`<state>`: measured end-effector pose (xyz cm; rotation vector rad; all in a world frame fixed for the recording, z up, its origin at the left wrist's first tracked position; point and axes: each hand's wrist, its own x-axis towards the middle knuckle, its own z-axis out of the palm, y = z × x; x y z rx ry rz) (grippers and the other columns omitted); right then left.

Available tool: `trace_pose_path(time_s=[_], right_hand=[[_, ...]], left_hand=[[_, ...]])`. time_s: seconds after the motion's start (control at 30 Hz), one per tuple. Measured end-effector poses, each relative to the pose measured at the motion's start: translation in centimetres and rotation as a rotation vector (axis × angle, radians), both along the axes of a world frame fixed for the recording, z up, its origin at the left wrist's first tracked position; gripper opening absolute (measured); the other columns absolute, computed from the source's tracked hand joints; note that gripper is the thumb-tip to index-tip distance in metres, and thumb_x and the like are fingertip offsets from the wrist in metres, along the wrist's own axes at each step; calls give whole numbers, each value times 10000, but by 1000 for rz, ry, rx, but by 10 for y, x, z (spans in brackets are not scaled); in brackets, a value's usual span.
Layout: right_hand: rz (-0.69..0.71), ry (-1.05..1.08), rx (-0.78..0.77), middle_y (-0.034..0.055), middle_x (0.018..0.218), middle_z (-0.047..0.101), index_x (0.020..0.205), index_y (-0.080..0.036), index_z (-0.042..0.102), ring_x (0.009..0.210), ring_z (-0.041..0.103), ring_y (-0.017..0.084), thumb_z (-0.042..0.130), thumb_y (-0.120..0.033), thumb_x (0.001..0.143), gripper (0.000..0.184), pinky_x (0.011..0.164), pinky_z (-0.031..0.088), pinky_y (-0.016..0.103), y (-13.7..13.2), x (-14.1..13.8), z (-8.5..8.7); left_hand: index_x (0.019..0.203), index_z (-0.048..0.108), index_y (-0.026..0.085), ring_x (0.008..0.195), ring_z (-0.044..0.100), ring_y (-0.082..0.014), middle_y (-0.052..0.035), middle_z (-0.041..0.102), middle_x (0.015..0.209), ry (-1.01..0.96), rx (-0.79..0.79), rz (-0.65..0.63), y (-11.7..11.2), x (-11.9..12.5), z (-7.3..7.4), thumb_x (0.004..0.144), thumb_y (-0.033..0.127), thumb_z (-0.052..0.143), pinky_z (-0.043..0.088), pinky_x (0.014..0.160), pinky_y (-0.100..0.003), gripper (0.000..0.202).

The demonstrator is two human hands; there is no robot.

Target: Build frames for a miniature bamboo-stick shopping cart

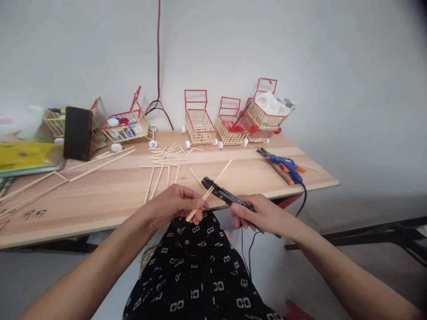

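Observation:
My left hand (178, 203) is closed on a thin bamboo stick (213, 186) that slants up to the right, over the near table edge. My right hand (256, 214) grips the handles of black cutting pliers (222, 193), whose jaws meet the stick near its middle. Both hands hover above my lap, just in front of the wooden table (110, 195).
Several small stick carts with red frames (199, 120) stand along the wall. Loose sticks (167, 155) and white wheels lie mid-table. A blue glue gun (289, 166) and pliers rest at the right end. A black box (78, 132) and a yellow packet (26, 155) sit left.

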<state>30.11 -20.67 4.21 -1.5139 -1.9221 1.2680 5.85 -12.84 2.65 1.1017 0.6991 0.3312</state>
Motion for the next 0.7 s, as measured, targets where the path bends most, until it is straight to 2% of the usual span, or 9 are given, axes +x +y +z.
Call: trace_pose_path(time_s=[0.27, 0.43, 0.6, 0.7], right_hand=[[-21, -89, -11, 38, 666, 646, 734, -162, 574, 489, 511, 99, 379, -666, 892, 563, 472, 387, 219, 12, 1, -7], [10, -170, -68, 32, 637, 638, 777, -178, 538, 499, 553, 119, 330, -698, 888, 571, 505, 416, 236, 20, 2, -9], [94, -309, -39, 50, 612, 642, 724, -177, 522, 559, 587, 144, 247, -692, 909, 613, 591, 435, 264, 31, 2, 6], [103, -349, -16, 49, 594, 628, 711, -173, 525, 540, 564, 138, 258, -687, 909, 612, 586, 423, 264, 38, 1, 15]], left_hand=[[719, 706, 88, 497, 611, -116, -71, 684, 571, -17, -34, 14, 12, 3, -3, 686, 281, 775, 429, 489, -202, 208], [689, 699, 84, 493, 605, -117, -72, 675, 558, 4, -50, 32, 15, 4, -7, 647, 297, 795, 433, 494, -204, 237], [608, 680, 88, 447, 542, -77, -60, 659, 544, 39, -18, 23, 21, 6, -5, 648, 309, 787, 392, 459, -185, 248], [594, 678, 88, 446, 519, -66, -59, 660, 564, 57, 22, 32, 25, 6, -6, 651, 318, 778, 360, 432, -178, 257]])
